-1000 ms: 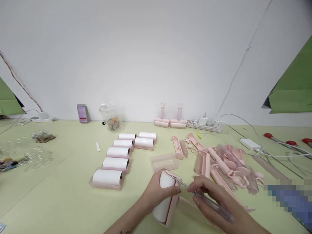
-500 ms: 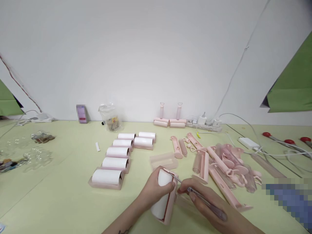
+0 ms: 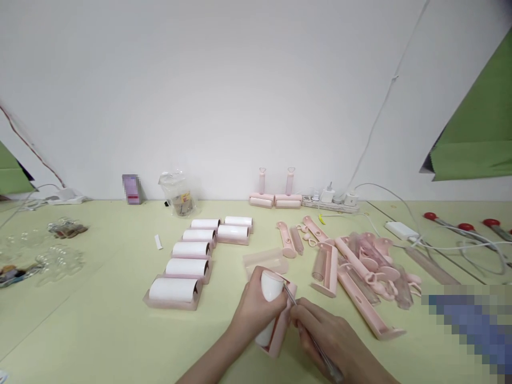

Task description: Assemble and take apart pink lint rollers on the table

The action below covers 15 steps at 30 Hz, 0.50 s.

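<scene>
Pale green tabletop (image 3: 112, 336) stretches to a white wall (image 3: 240, 96), where two pink rollers (image 3: 275, 200) lean with their handles up, beside a power strip (image 3: 336, 204). Near the front edge, the left hand (image 3: 256, 304) wraps around a white roll (image 3: 272, 286) set in a pink housing (image 3: 280, 336), thumb and fingers closed on it, its upper end tilted away from the person. The right hand (image 3: 322, 330) pinches a slim metal-shafted tool (image 3: 294, 300), whose tip meets the housing near the roll's upper end; the exact contact is too small to tell. Just beyond the hands lies a translucent cover (image 3: 266, 260). More white rolls (image 3: 174, 289) line up at left, and loose pink parts (image 3: 372, 266) are heaped at right.
</scene>
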Tool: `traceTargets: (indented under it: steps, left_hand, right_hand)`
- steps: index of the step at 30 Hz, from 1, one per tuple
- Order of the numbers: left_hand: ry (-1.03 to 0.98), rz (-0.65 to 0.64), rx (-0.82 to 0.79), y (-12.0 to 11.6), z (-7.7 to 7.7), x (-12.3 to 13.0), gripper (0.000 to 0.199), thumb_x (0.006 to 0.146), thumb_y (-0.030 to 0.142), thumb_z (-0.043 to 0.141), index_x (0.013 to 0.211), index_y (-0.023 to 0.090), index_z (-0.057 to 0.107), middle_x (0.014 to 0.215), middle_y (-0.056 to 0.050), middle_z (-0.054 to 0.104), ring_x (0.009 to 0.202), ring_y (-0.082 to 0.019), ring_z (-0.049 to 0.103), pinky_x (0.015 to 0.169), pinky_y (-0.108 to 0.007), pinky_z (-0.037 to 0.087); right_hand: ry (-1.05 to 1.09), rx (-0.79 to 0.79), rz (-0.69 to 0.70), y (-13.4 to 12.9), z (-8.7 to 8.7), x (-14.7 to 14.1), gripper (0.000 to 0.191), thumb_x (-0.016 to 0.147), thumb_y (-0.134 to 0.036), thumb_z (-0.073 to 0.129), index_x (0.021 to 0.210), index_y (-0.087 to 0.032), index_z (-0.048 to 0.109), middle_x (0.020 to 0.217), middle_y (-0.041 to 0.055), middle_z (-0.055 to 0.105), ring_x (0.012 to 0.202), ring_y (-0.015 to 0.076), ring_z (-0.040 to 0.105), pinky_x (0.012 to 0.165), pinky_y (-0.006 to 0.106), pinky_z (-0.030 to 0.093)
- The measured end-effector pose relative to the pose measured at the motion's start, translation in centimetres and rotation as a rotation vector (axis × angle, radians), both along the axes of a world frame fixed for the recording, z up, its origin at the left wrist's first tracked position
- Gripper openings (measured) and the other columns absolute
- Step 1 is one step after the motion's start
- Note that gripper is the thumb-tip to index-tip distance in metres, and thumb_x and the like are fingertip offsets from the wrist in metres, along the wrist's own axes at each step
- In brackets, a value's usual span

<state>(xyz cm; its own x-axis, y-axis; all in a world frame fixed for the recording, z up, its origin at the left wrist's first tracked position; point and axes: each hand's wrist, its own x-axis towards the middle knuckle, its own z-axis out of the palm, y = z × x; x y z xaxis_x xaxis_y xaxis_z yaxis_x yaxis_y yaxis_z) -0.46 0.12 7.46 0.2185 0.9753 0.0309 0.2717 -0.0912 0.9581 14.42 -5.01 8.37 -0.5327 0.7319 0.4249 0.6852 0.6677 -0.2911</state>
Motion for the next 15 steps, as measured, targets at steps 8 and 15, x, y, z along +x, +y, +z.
traceTargets:
  steps: [8,15]
  left_hand:
    - [0.153,0.098,0.135,0.7,2.6,0.2,0.023,0.071,0.033,0.054,0.088,0.022,0.044,0.074,0.000,0.057,0.066,-0.018,0.054,0.057,-0.024,0.038]
    - [0.410,0.158,0.314,1.6,3.2,-2.3,0.035,0.075,0.037,0.048,0.103,0.021,0.037,0.078,-0.002,0.058,0.070,-0.022,0.058,0.057,-0.026,0.037]
  right_hand:
    - [-0.130,0.057,-0.183,1.2,-1.4,1.6,0.015,0.081,-0.014,0.030,0.071,-0.022,0.039,0.060,0.0008,0.054,0.043,0.0134,0.049,0.040,0.023,0.029]
    - [0.161,-0.161,-0.224,2.3,3.6,3.3,0.019,0.088,-0.028,0.029,0.092,-0.023,0.047,0.056,-0.0034,0.052,0.043,0.0122,0.047,0.043,0.022,0.034]
